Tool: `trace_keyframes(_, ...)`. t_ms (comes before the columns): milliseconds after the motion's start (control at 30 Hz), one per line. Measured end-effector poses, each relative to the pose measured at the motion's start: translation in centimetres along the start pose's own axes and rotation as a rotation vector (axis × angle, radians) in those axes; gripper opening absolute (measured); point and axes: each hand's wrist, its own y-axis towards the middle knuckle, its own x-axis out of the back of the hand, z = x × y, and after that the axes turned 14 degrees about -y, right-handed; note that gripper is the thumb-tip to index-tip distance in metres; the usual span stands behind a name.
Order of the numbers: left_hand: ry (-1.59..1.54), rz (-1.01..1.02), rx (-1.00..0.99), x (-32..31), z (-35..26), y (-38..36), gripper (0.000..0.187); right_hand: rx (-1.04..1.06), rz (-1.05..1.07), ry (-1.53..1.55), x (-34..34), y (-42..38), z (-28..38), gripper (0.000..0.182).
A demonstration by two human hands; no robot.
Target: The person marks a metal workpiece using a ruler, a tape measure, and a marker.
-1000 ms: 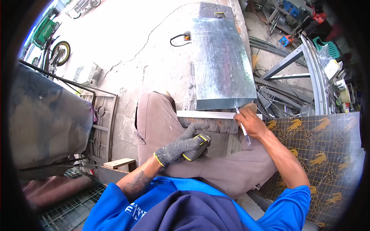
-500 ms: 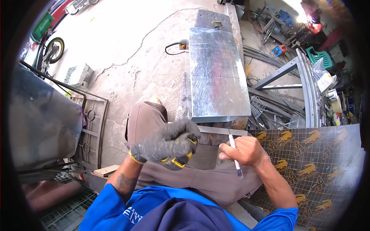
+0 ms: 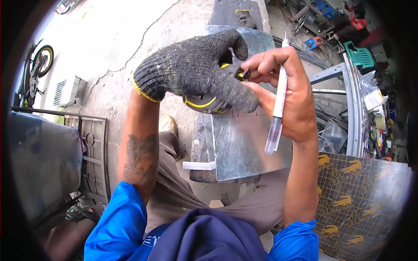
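Observation:
My left hand [image 3: 191,69], in a dark knit glove with yellow trim, is wrapped round a black and yellow tape measure [image 3: 202,103]. The bare fingers of my right hand [image 3: 287,82] pinch the tape's end beside the glove. A white, clear-barrelled marker pen [image 3: 279,98] is also held in my right hand, lying across the palm with its thin tip up. Below both hands lies a shiny metal sheet [image 3: 248,148] with thin marked lines, partly hidden by them.
A dark glove [image 3: 246,21] lies on a board beyond the sheet. Metal frames [image 3: 350,104] and a patterned board [image 3: 348,200] stand at the right. At the left are a metal grille [image 3: 93,152] and a white vented box [image 3: 69,91]. A person [image 3: 359,24] is at the upper right.
Both hands have risen and moved forward over the sheet, coming together at the tape measure. My right fingers now grip its end. The metal sheet appears lower in view, and the bright sparks have gone.

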Motion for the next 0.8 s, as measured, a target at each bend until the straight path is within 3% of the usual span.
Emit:
trace_keyframes(67, -0.03, -0.076, 0.006, 1.0, 1.5, -1.0, 0.066, 0.026, 0.034, -0.121, 0.2, 1.0, -1.1, 0.03)
trace_keyframes(167, -0.076, -0.343, 0.025, 3.0, 4.4, -4.6, 0.066, 0.124, -0.167, -0.203, 1.4, 2.0, -2.6, 0.024)
trace_keyframes(267, -0.048, -0.734, 0.06, 5.7, 7.9, -8.4, 0.065, -0.161, -0.153, -0.189, 3.0, 2.0, -3.0, 0.024)
trace_keyframes(300, -0.021, -0.856, 0.068, 6.6, 8.8, -9.4, 0.065, -0.154, -0.089, -0.352, 3.2, 2.0, -3.7, 0.022)
trace_keyframes(367, 0.053, -0.929, 0.098, 7.6, 9.6, -10.4, 0.065, -0.123, -0.054, -0.539, 2.9, 1.8, -5.2, 0.013)
trace_keyframes(500, 0.18, -0.928, 0.174, 7.9, 10.3, -10.0, 0.064, -0.074, -0.058, -0.741, 2.4, 1.6, -4.7, 0.018)
trace_keyframes(600, 0.241, -0.907, 0.193, 6.9, 10.2, -10.0, 0.064, -0.068, -0.136, -0.686, 1.7, 1.2, -5.3, 0.018)
trace_keyframes(800, 0.272, -0.902, 0.188, 5.9, 10.1, -10.8, 0.063, -0.093, -0.093, -0.723, 0.8, 1.1, -5.1, 0.021)
